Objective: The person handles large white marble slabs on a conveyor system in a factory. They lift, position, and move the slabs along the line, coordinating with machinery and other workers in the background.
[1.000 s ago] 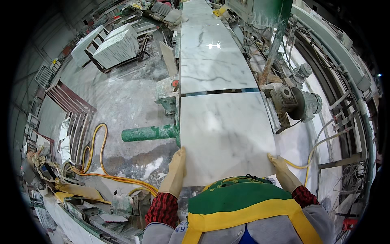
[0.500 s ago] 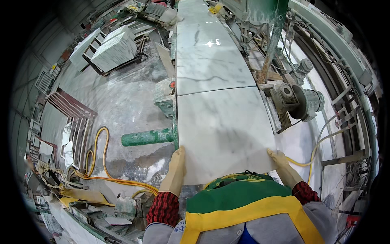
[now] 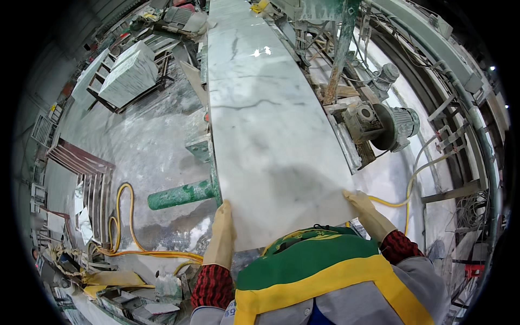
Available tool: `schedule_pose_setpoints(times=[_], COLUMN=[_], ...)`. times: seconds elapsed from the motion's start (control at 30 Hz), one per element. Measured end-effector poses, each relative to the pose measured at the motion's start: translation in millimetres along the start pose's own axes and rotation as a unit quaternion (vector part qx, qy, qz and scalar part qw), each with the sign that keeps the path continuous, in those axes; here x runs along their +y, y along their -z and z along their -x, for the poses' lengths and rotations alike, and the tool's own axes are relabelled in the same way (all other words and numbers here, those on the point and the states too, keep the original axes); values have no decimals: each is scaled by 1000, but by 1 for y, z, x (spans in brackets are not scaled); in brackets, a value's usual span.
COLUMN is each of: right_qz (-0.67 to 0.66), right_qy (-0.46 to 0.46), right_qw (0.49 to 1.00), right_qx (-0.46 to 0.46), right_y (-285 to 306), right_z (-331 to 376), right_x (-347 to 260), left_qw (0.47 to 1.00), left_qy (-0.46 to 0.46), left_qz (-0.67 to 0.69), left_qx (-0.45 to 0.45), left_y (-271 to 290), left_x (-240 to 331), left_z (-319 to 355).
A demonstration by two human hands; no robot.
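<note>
1. Your near slab (image 3: 287, 173) closes up on the far slab (image 3: 246, 65) in the head view: one second ago a dark gap parts them, half a second ago only a thin line, and now I can pick out no clear seam. My reading is that their edges meet, or very nearly, so little or no gap is left to close.

2. Everything also sits further left in the picture than half a second ago, so your head seems to be turning.

3. You have two gloved hands on one slab. Your left hand (image 3: 220, 233) lies along its left edge; your right hand (image 3: 372, 214) is at its right edge, thumb side toward the marble. Most of the fingers are hidden at the edges, so I cannot tell how tightly they close.

4. That slab lies flat directly before you, with your one green apron (image 3: 309, 265) covering part of its near edge.

5. Counting around it: one green pipe (image 3: 179, 196) juts out on your left; two motors, a larger motor (image 3: 403, 124) and a smaller motor (image 3: 387, 73), stand on your right; one yellow hose bundle (image 3: 162, 253) lies on the left floor, and one yellow hose (image 3: 398, 205) runs beyond your right hand.
</note>
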State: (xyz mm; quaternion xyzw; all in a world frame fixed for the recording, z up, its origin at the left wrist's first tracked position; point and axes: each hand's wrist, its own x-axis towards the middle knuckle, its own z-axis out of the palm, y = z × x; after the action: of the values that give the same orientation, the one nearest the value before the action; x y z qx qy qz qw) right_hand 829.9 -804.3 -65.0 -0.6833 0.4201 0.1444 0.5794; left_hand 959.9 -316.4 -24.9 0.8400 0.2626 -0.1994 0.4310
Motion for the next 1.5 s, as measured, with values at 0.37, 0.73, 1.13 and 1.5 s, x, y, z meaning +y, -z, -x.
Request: schedule_pose_setpoints(times=[0.37, 0.73, 1.13, 1.5], right_qz=[105, 93, 123, 219], right_qy=[101, 97, 56, 275], right_qw=[989, 991, 989, 916], right_qx=[8, 23, 67, 192], right_y=[6, -2, -9, -31], right_z=[5, -29, -65, -40], right_x=[-11, 4, -4, -17], left_qw=[986, 835, 783, 760], left_qy=[15, 108, 103, 104], left_qz=[163, 518, 607, 635], left_qx=[-38, -150, -91, -92], left_y=[-10, -10, -18, -17], left_x=[2, -114, -90, -69], left_z=[-18, 50, 68, 74])
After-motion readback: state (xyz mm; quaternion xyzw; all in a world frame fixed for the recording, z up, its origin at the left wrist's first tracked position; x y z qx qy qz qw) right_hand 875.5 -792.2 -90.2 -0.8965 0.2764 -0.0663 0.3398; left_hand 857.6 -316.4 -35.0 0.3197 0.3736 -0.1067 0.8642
